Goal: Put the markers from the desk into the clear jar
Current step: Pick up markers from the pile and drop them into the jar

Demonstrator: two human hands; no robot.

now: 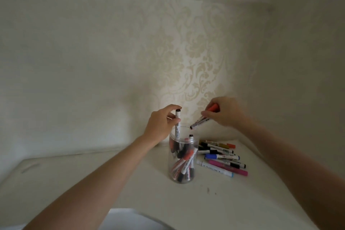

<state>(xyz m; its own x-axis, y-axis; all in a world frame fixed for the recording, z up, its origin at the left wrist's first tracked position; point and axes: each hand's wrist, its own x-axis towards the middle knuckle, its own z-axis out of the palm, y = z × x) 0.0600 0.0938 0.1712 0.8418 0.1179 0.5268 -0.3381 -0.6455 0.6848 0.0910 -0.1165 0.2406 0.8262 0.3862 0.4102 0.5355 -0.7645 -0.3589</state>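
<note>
- Two hands are up over the clear jar, which sits on the white desk pretty much dead centre, close to the patterned wall.
- Left of the jar: the left hand comes in above the jar's left rim, fingers pinched on a white marker with a dark cap. That marker stands upright, with its lower end already dipped inside the jar mouth.
- Inside the jar: a jumble of markers leaning every which way, orange, red and black caps showing through the plastic. One dark-tipped one pokes up near the rim.
- Just right of the jar, up high: the right hand is closed around an orange-capped marker, tilted so its dark lower end points down at the jar's opening, just above the rim, not in yet.
- Right of the jar, down on the desk: a loose pile of markers lying flat, touching and overlapping each other. I can pick out blue, pink, yellow, orange and black ones. The nearest lie just beside the jar's wall.
</note>
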